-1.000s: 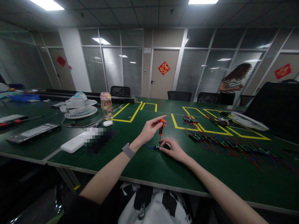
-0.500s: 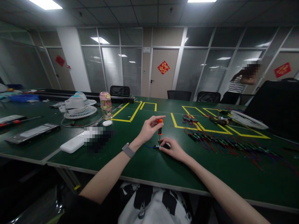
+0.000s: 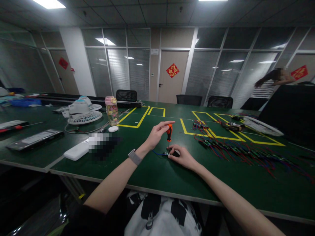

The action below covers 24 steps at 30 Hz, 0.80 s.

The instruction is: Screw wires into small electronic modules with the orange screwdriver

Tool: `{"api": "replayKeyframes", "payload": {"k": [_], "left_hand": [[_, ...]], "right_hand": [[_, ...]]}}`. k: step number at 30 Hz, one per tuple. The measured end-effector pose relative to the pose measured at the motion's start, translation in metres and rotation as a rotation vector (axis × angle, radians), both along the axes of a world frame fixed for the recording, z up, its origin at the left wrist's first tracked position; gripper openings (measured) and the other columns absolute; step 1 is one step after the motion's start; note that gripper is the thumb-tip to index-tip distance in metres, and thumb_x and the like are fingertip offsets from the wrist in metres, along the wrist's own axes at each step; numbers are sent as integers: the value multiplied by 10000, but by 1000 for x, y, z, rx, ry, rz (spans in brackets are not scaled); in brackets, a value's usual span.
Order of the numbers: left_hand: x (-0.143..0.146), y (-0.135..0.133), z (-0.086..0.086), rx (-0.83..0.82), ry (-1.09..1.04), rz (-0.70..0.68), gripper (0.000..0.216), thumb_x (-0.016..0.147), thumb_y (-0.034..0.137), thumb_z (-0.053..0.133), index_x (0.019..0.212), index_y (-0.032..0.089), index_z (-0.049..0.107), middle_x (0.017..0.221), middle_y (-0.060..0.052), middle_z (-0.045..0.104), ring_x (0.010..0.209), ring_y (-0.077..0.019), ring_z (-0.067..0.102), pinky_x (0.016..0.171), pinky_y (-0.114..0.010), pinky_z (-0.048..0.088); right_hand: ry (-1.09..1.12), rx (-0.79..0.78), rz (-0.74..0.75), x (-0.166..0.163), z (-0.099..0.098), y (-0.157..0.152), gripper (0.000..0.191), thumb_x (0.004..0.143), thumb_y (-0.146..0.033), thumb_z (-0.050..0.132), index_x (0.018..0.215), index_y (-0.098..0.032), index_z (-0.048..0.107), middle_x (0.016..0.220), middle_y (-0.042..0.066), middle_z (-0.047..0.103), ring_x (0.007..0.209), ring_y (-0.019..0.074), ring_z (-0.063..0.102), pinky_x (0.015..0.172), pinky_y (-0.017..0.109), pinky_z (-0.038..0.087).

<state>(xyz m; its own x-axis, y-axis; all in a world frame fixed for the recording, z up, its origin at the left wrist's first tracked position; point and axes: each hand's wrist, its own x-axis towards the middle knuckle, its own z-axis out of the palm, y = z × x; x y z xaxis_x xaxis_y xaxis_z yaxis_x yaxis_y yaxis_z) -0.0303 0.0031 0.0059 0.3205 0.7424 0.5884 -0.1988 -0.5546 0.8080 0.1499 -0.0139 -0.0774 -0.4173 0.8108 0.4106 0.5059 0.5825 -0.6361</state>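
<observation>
My left hand (image 3: 157, 134) pinches the handle of a small orange screwdriver (image 3: 169, 132), which stands upright with its tip down on a small black part (image 3: 172, 153) with blue and red wires. My right hand (image 3: 183, 156) presses down on that part and holds it against the green table (image 3: 152, 170). A grey watch band sits on my left wrist (image 3: 135, 157).
A pile of red, blue and black wired parts (image 3: 236, 151) spreads to the right. To the left lie a white power bank (image 3: 77, 150), a pink bottle (image 3: 112, 110), white fans (image 3: 82, 112) and a white mouse (image 3: 113, 129). Another person (image 3: 267, 88) stands far right.
My fingers have shifted on the screwdriver handle, turning it in place. The person at the back has walked further right. My right hand stays on the part.
</observation>
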Motion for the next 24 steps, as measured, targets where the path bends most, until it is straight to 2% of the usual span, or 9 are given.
{"api": "replayKeyframes", "payload": {"k": [3, 6, 8, 9, 12, 14, 17, 19, 24], "left_hand": [[0, 1, 1, -21, -34, -39, 300, 878, 275, 517, 1135, 183, 642, 1118, -84, 651, 1037, -185, 604, 930, -329, 456], [0, -3, 2, 93, 25, 128, 261, 824, 283, 607, 1051, 173, 674, 1053, -80, 639, 927, -166, 613, 857, -301, 479], [0, -6, 4, 186, 76, 230, 232, 820, 282, 614, 1015, 182, 690, 1071, -79, 613, 949, -169, 594, 852, -288, 472], [0, -7, 4, 206, 87, 235, 231, 838, 280, 587, 1024, 189, 689, 1096, -81, 604, 986, -175, 585, 867, -288, 465], [0, -8, 5, 131, 73, 69, 302, 896, 267, 485, 1150, 199, 634, 1144, -89, 613, 1034, -189, 592, 892, -313, 466], [1, -7, 4, 74, 59, 0, 333, 890, 268, 498, 1197, 189, 602, 1099, -92, 637, 978, -186, 618, 867, -322, 482], [1, -6, 2, 138, 78, 138, 300, 830, 281, 603, 1110, 185, 655, 1018, -72, 624, 905, -162, 606, 828, -289, 484], [1, -6, 1, 198, 103, 202, 279, 825, 286, 613, 1084, 200, 671, 1039, -64, 593, 927, -154, 581, 835, -272, 474], [2, -5, 0, 137, 92, 17, 357, 914, 254, 469, 1259, 226, 558, 1100, -69, 610, 1014, -158, 588, 915, -304, 456]], "right_hand": [[-5, -5, -1, 0, 0, 1, 90, 751, -239, 662, 733, -184, 594, 1072, 84, 662, 1002, 218, 619, 922, 402, 441], [-3, -10, 5, 0, 0, 0, 94, 752, -238, 660, 729, -184, 587, 1070, 86, 661, 994, 214, 620, 915, 397, 445], [-2, -6, 10, 0, 1, 0, 93, 754, -237, 659, 728, -184, 587, 1065, 84, 662, 986, 212, 622, 911, 392, 446], [-1, -3, 12, 0, 2, -1, 90, 754, -235, 659, 728, -184, 589, 1064, 83, 662, 985, 210, 622, 911, 389, 447], [-1, 3, 15, 0, 2, -1, 77, 754, -229, 660, 733, -184, 601, 1058, 84, 664, 987, 209, 623, 913, 383, 447], [3, 2, 15, 0, 2, -1, 70, 752, -230, 664, 737, -184, 613, 1057, 85, 668, 988, 210, 626, 915, 382, 448], [23, 6, 15, 0, 0, 0, 71, 746, -240, 673, 731, -183, 632, 1051, 85, 679, 990, 214, 633, 914, 380, 454], [30, 11, 12, 0, 0, 1, 71, 743, -245, 677, 728, -183, 646, 1046, 88, 685, 993, 219, 636, 914, 381, 457], [35, 3, 1, 0, 1, 0, 60, 732, -244, 689, 740, -186, 674, 1046, 90, 691, 997, 220, 639, 926, 389, 460]]}}
